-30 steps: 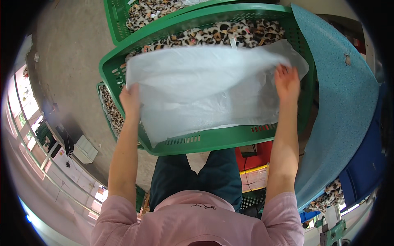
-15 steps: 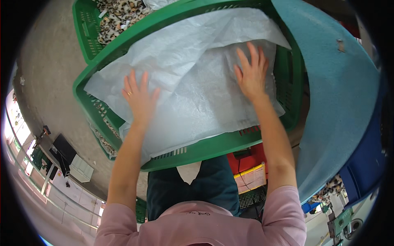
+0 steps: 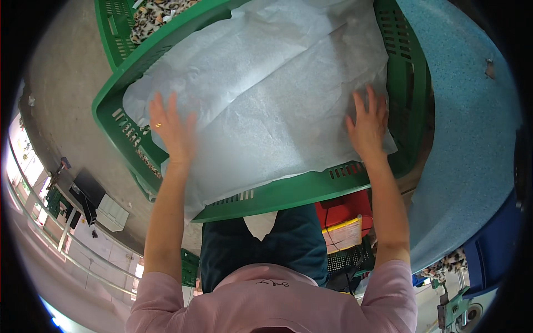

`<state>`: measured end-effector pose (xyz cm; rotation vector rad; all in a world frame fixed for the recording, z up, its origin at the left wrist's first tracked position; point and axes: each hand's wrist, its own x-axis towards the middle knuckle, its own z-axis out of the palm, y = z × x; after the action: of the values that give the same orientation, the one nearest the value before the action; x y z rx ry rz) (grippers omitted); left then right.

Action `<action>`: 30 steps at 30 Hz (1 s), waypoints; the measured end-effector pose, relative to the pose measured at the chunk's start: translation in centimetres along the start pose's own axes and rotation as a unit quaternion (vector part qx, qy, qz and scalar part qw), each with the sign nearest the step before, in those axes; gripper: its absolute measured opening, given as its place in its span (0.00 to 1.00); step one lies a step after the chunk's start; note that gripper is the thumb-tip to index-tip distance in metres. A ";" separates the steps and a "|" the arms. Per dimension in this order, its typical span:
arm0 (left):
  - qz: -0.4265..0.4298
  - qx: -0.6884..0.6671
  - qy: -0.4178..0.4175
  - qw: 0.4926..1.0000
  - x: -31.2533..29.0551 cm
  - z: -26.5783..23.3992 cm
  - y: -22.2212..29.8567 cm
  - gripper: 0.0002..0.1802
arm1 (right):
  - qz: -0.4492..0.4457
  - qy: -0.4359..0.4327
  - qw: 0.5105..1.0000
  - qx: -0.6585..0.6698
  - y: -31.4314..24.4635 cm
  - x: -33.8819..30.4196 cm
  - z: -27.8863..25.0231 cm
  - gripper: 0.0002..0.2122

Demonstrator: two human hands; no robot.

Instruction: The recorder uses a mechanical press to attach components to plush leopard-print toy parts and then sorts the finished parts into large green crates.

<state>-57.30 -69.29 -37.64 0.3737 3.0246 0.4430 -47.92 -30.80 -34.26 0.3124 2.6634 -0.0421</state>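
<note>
A large white sheet of thin foam wrap, matte and finely pebbled with soft creases, lies spread over the top of a green plastic crate and covers almost all of its opening. The sheet's near edge drapes over the crate's near rim, and its left corner hangs past the crate's left wall. The left hand lies flat on the sheet near the crate's left wall, palm down, fingers spread and straight, a ring on one finger. The right hand lies flat on the sheet near the crate's right wall, palm down, fingers likewise spread; neither hand pinches the material. The crate is rectangular with rounded corners, its walls moulded with slotted vents. Beyond the crate's far left corner stands a second green slotted crate holding leopard-print fabric. To the right of the first crate lies a light blue speckled surface with a curved edge. Below the crate's near rim sit a red box and a yellow item beside it. To the left of the crate the grey concrete floor shows, smooth and dull.
</note>
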 end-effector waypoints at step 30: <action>-0.063 -0.109 -0.378 0.917 -16.6 -7.1 8.6 0.34 | -0.185 0.016 0.925 0.331 -0.2 -12.2 -13.0 0.12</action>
<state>-39.98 -67.35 -27.93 0.2524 2.2045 0.4787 -43.00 -32.57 -17.20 0.0057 2.6198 -1.0718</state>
